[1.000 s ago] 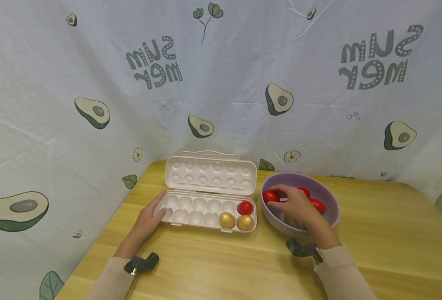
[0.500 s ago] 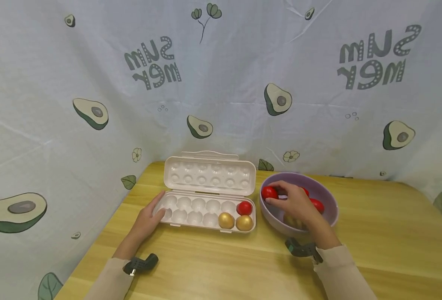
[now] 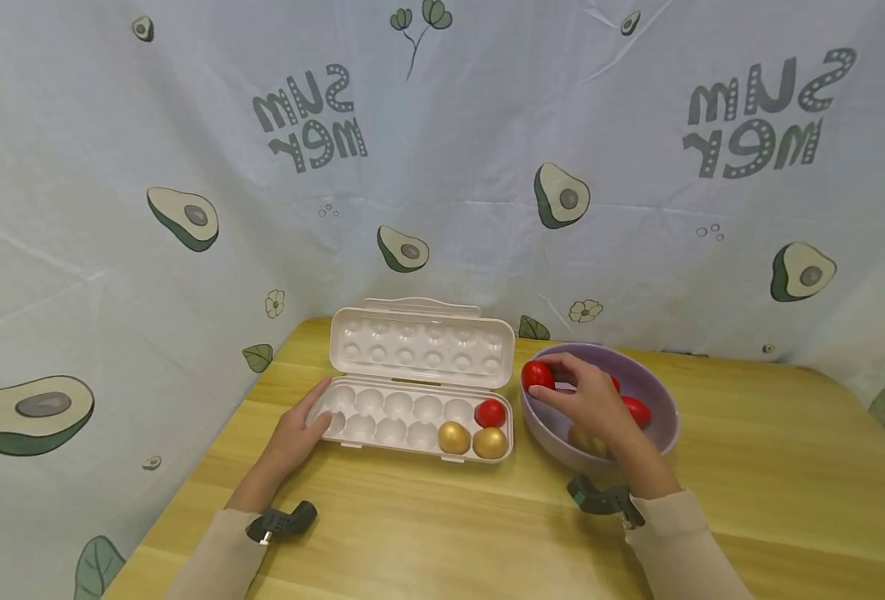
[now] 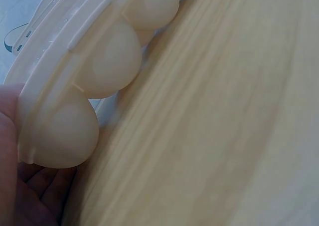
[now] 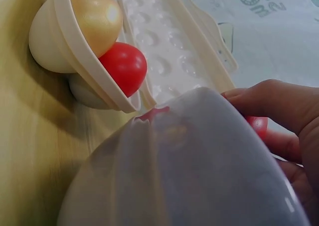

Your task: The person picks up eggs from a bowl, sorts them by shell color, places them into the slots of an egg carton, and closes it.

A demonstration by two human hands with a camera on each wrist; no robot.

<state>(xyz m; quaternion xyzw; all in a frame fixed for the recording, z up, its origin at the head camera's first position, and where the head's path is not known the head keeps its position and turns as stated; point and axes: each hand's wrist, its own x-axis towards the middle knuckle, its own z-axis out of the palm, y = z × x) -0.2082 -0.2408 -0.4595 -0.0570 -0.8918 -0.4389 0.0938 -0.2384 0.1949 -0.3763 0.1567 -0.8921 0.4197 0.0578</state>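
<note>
My right hand (image 3: pixel 592 404) pinches a red egg (image 3: pixel 537 377) between thumb and fingers, at the left rim of the purple bowl (image 3: pixel 648 383). Inside the bowl lie more red eggs (image 3: pixel 637 409) and a golden egg (image 3: pixel 587 442), partly hidden by the hand. In the right wrist view the bowl's wall (image 5: pixel 209 171) covers most of the held egg. A pale egg box (image 3: pixel 392 432) stands with its lid up; its right end holds a red egg (image 3: pixel 491 413) and two golden eggs (image 3: pixel 453 437). My left hand (image 3: pixel 296 433) grips the box's left end, thumb over the rim.
The wooden table (image 3: pixel 427 525) carries the box and the bowl side by side, a narrow gap between them. Behind stands a white curtain (image 3: pixel 472 192) printed with avocados. Each wrist wears a dark camera mount (image 3: pixel 283 521).
My right hand has raised the red egg slightly, from inside the bowl to the left rim. The left hand stays on the box. The head view has shifted a little.
</note>
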